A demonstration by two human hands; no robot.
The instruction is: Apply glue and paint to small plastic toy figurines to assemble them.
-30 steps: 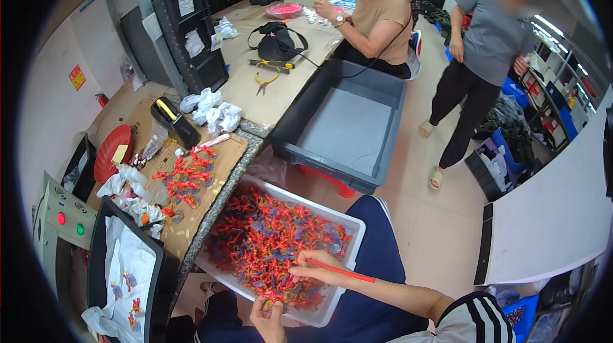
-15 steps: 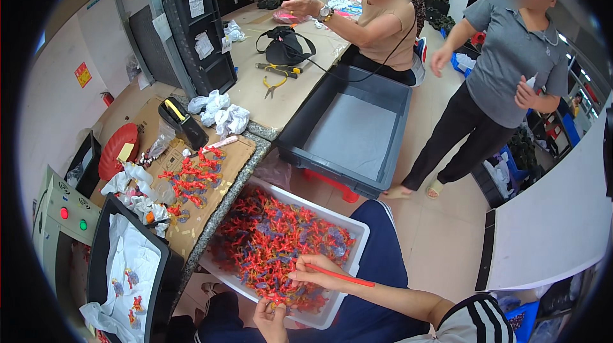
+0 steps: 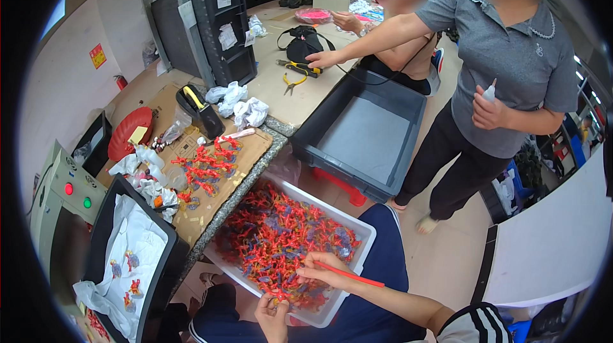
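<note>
At the near edge of a white bin (image 3: 363, 241), my left hand (image 3: 271, 316) pinches a small red figurine (image 3: 279, 294). My right hand (image 3: 324, 271) is closed on a slim red stick, perhaps a brush or pen (image 3: 361, 278); its tip is hidden by my fingers. That hand hovers over the bin, just right of the held figurine. Heaped below both hands are many red, yellow and purple figurines (image 3: 281, 231). More figurines (image 3: 207, 167) stand in rows on a cardboard sheet (image 3: 246, 155) at the left.
A black tray (image 3: 167, 241) with white paper and several figurines stands at lower left. Beyond the bin is a large grey crate (image 3: 364, 123). A co-worker (image 3: 504, 56) in grey reaches toward yellow-handled pliers (image 3: 294, 82) on the table; another person (image 3: 402, 56) sits behind.
The standing co-worker has stepped closer and stretched an arm over the table toward the pliers. My view has shifted slightly; both my hands keep their grip over the bin.
</note>
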